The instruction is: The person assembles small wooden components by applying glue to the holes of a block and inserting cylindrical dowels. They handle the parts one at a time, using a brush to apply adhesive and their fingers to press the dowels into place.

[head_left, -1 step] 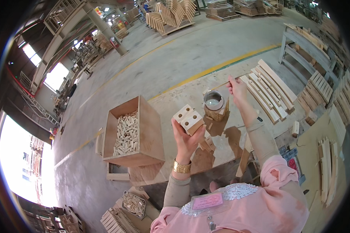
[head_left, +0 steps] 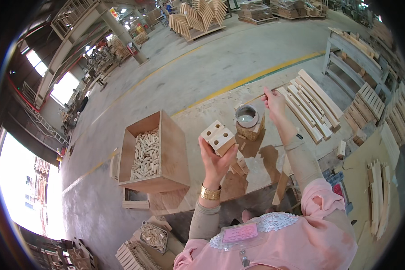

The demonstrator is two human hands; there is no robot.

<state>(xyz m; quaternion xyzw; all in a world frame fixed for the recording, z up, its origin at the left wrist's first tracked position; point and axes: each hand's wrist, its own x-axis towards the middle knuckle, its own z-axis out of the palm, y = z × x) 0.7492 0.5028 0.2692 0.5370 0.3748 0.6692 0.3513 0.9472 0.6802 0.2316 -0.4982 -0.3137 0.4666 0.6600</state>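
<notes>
My left hand (head_left: 217, 163) grips a pair of pale wooden blocks (head_left: 227, 146) side by side, their drilled ends turned up with round holes showing. To the right and a little farther off, a grey-rimmed pot (head_left: 249, 130) stands on the table (head_left: 202, 112) with whitish liquid inside. My right hand (head_left: 274, 101) pinches a thin stick (head_left: 256, 98), which reaches left above the pot's far rim. Below my left hand, more small wooden blocks (head_left: 240, 166) rest on the table, partly hidden.
At the left, a wooden box (head_left: 174, 155) holds many short dowels (head_left: 146, 155). Long wooden strips (head_left: 311, 108) lie right of my right hand. A grey rack (head_left: 355, 67) stands beyond them. Near the lower left is a tray of wood pieces (head_left: 154, 236).
</notes>
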